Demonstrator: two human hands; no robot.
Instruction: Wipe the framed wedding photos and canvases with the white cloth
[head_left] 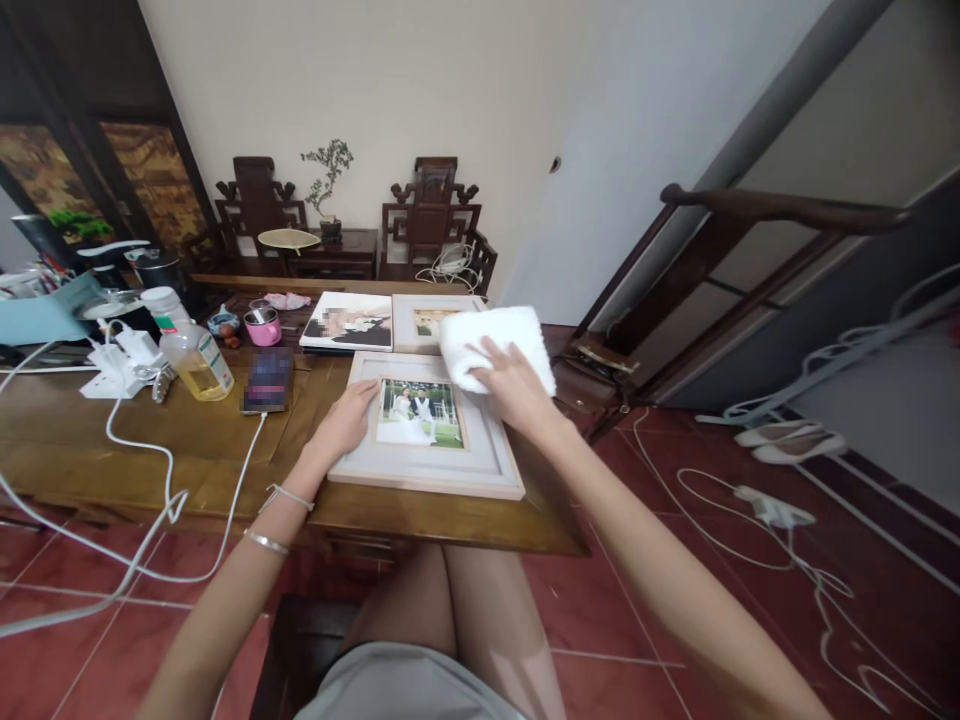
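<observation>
A pale picture frame (427, 483) with a wide white mat lies flat near the table's front edge. Inside it is a photo (420, 413) of two people in wedding clothes on grass. My left hand (346, 418) rests on the frame's left side, its fingers stretched out over the border. In my right hand (517, 388) is a fluffy white cloth (517, 335), held at the frame's upper right corner. The cloth covers that corner and part of a second frame (405, 315) behind. Whether the cloth touches the glass is hard to tell.
Left of the frame are a phone (268, 380) on a charging cable, a bottle of yellowish liquid (196, 350), a pink cup (262, 323) and a white power strip (120, 365). A photo book (349, 322) lies behind. A dark wooden chair (720, 240) stands at right.
</observation>
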